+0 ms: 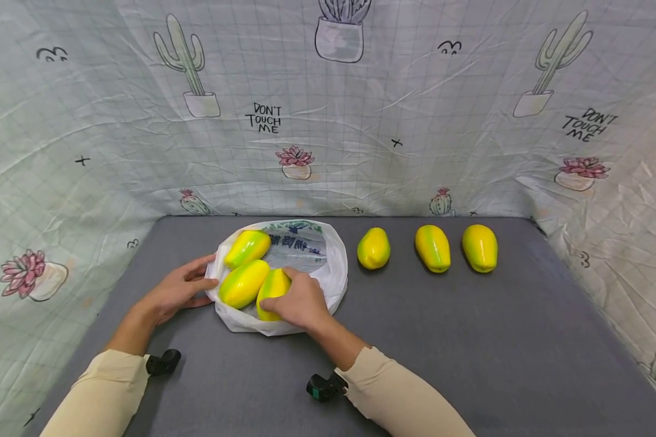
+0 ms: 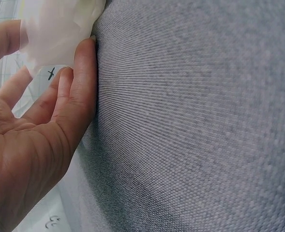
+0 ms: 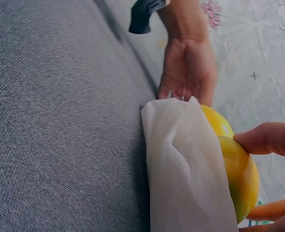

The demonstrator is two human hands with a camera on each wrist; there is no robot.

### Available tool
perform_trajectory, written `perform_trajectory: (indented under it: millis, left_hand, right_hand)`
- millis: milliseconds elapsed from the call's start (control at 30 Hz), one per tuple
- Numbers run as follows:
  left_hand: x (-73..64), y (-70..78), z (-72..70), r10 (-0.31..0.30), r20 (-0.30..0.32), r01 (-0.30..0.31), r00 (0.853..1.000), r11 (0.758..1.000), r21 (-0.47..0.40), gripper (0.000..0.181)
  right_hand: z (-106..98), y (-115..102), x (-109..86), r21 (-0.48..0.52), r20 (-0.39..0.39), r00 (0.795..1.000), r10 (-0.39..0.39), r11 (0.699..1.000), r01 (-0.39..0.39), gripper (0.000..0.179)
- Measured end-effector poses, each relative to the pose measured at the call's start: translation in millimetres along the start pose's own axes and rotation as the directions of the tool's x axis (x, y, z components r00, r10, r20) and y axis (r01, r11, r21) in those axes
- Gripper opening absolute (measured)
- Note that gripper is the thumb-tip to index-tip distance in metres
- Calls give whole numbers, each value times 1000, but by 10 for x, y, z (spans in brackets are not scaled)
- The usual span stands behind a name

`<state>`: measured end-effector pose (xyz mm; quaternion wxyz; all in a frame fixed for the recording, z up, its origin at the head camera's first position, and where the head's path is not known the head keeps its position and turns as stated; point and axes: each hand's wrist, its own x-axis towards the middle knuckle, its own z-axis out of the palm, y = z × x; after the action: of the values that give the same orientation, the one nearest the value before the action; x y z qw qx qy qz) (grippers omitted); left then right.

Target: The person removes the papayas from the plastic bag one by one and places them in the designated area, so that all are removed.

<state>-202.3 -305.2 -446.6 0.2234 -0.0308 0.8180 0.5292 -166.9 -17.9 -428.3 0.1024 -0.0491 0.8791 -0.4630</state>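
hands (image 1: 303, 297) (image 1: 180, 288): fruit (image 1: 271, 292) in right, bag (image 1: 337, 261) against left

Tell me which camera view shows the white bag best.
The head view: it looks into the open white bag. The left wrist view catches only part at the left hand; the right wrist view shows one outer side, cut off below.
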Motion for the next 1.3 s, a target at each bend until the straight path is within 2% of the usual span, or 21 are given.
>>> perform_trajectory:
  millis: [267, 467, 700, 833, 1100, 1300]
  left_hand:
    - [-4, -25, -10, 10, 0, -10, 1000, 1000, -4, 87]
    - [8, -43, -17, 27, 7, -27, 1000, 1000, -9, 86]
    - [-7, -38, 6, 25, 0, -25, 1000, 1000, -4, 85]
    - [-22, -33, 3, 25, -2, -25, 1000, 1000, -8, 84]
    - [-38, -36, 10, 30, -6, -30, 1000, 999, -11, 85]
    - [-41, -37, 16, 36, -8, -36, 999, 999, -11, 84]
  right_hand:
    - [-138, 46, 3, 139, 25, 999, 25, 990, -29, 83]
    - [-293, 64, -24, 271, 68, 998, -7, 962, -12, 84]
    - [-503, 103, -69, 364, 114, 992, -52, 931, 7, 81]
    - [-631, 119, -88, 419, 126, 991, -49, 908, -8, 81]
    - [-889, 151, -138, 476, 130, 990, -57, 879, -12, 78]
    - [-1115, 210, -180, 471, 130, 988, -82, 882, 11, 78]
